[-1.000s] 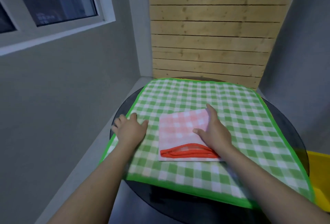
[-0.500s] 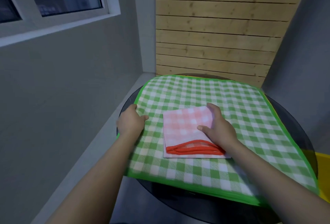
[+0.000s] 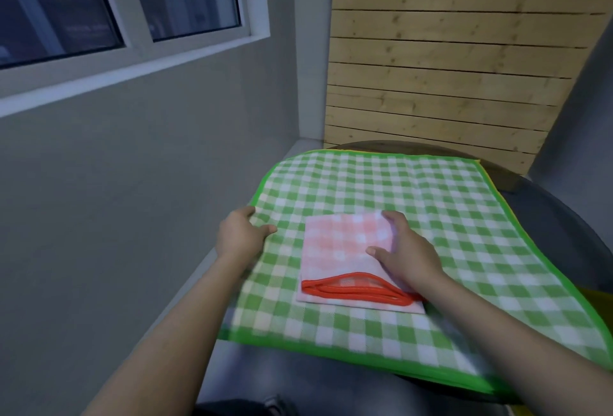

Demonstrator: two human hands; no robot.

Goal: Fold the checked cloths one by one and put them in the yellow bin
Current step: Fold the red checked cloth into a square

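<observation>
Red-trimmed pink cloth point(image 3: 345, 249) lies folded on the green cloth point(image 3: 431, 210); the right hand point(image 3: 403, 254) now curls round its edge, ready for lifting, while the left hand point(image 3: 240, 235) has slid to the green hem, fingers loosely pressing.

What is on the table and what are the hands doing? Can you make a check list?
Surface: dark round table, mostly covered.
Job's things: folded red checked cloth lies on spread green checked cloth; yellow bin barely visible at right.
Clutter: nothing seen.
Hands: left hand rests on green cloth's left edge; right hand grips the red cloth's right side.
Cables: nothing seen.
Surroundings: window, grey wall, wooden slat panel.
</observation>
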